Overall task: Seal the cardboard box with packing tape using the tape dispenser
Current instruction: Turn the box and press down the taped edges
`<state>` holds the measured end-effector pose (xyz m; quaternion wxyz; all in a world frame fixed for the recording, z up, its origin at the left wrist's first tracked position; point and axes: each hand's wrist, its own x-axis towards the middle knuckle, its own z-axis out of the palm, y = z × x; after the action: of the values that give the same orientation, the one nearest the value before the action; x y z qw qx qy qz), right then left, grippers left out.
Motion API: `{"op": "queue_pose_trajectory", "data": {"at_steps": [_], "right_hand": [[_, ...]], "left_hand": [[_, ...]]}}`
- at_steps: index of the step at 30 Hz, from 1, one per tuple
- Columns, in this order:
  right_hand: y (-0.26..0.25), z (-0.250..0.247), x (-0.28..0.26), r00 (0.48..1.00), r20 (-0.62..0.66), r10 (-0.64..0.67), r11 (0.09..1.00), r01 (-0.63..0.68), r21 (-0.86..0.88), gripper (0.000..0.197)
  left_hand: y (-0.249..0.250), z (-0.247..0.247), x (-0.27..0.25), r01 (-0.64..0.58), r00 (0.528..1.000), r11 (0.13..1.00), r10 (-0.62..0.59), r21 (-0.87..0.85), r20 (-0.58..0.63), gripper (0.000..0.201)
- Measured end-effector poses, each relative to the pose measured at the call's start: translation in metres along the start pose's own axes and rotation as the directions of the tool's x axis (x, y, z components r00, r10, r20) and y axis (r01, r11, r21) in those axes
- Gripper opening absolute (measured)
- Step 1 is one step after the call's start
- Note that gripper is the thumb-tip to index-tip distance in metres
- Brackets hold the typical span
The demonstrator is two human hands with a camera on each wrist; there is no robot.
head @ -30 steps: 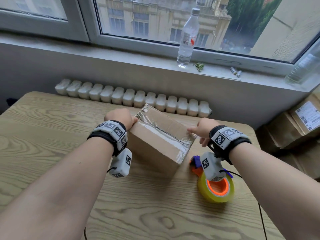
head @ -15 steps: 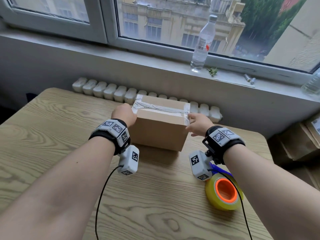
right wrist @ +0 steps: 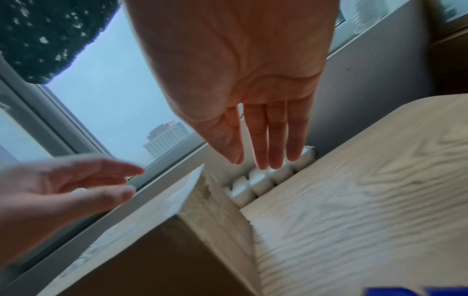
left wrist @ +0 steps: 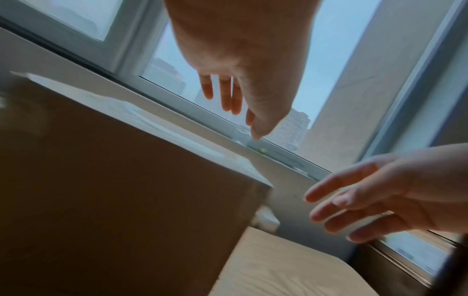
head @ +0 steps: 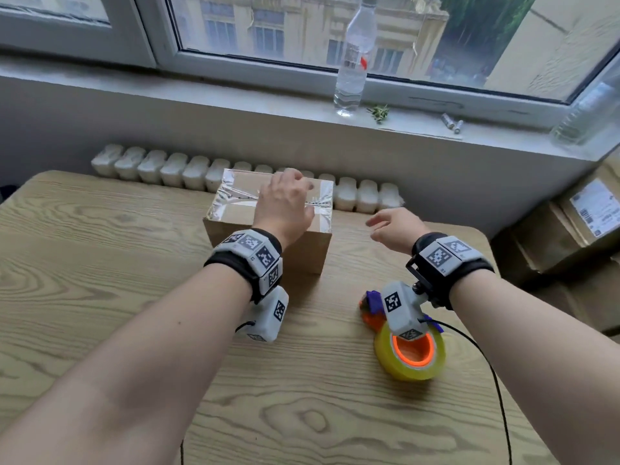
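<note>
while tape already covers the cardboard box (head: pixel 268 243), sealing looks nearly done.
left hand (head: pixel 283 209) flat above the top, right hand (head: pixel 396 229) released, empty; next, probably press the tape.

The cardboard box (head: pixel 268 243) is matt brown, with glossy, wrinkled clear tape (head: pixel 231 199) over its top under the left grip (head: pixel 285 209). The table (head: pixel 100 263) is pale wood-grain with a smooth, dull finish. Below the right grip (head: pixel 396 229), the tape dispenser (head: pixel 402 344) is orange and blue plastic with a shiny yellowish roll.
</note>
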<state>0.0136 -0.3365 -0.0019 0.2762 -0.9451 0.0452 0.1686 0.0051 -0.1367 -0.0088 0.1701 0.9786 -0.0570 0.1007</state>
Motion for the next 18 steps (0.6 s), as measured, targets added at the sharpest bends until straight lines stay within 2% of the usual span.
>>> {"op": "queue_pose_trajectory", "data": {"at_steps": [2, 4, 7, 10, 12, 18], "right_hand": [[0.027, 0.001, -0.006, 0.998, 0.014, 0.063, 0.998, -0.063, 0.003, 0.034], [0.056, 0.005, -0.011, 0.989, 0.053, 0.138, 0.990, -0.138, 0.006, 0.033], [0.097, 0.015, -0.017, 0.958, 0.176, 0.225, 0.974, -0.216, -0.067, 0.045], [0.126, 0.028, -0.021, 0.927, 0.261, 0.269, 0.962, -0.246, -0.120, 0.054], [0.139, 0.038, -0.020, 0.910, 0.308, 0.277, 0.959, -0.243, -0.146, 0.055], [0.152, 0.052, -0.008, 0.923, 0.293, 0.248, 0.955, -0.182, -0.236, 0.041]], "left_hand": [[0.033, 0.020, 0.001, -0.113, 0.986, 0.992, 0.119, -0.053, 0.114, 0.039], [0.058, 0.044, -0.004, -0.174, 0.947, 0.981, 0.192, -0.091, 0.258, 0.039], [0.082, 0.079, -0.016, -0.240, 0.872, 0.969, 0.243, -0.063, 0.425, 0.040], [0.091, 0.107, -0.025, -0.271, 0.803, 0.962, 0.237, -0.021, 0.547, 0.042], [0.093, 0.121, -0.028, -0.263, 0.788, 0.965, 0.220, -0.008, 0.575, 0.041], [0.093, 0.142, -0.024, -0.286, 0.826, 0.956, 0.215, 0.058, 0.522, 0.037]]}}
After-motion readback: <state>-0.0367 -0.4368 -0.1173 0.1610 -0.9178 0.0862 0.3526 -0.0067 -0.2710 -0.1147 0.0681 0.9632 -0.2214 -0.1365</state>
